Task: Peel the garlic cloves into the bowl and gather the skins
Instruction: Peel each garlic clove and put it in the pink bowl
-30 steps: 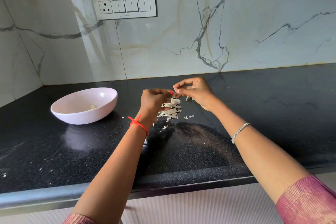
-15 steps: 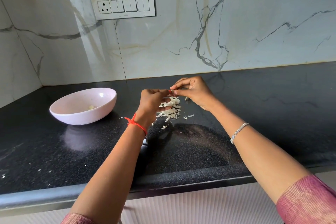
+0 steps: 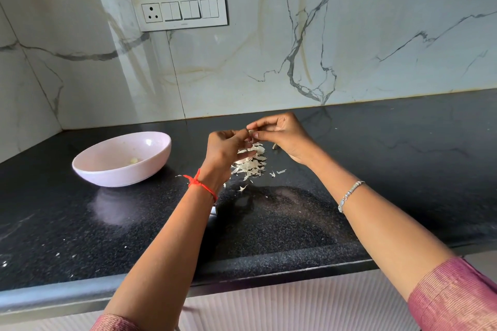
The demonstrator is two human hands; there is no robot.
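A pale pink bowl (image 3: 150,158) stands on the black counter at the left, with a peeled garlic clove (image 3: 133,160) inside. My left hand (image 3: 224,146) and my right hand (image 3: 282,134) meet above a heap of white garlic skins (image 3: 251,165). Both pinch a small garlic clove (image 3: 250,133) between their fingertips; most of it is hidden by the fingers. Another small piece (image 3: 274,146) lies on the counter beside my right palm.
The black granite counter (image 3: 376,158) runs along a marble wall with a switch panel (image 3: 183,11). Loose skin flakes (image 3: 243,188) lie in front of the heap, and tiny specks are scattered at the near left edge.
Both hands stay over the skin heap, with the fingertips working closer together on the clove. The bowl and heap have not moved.
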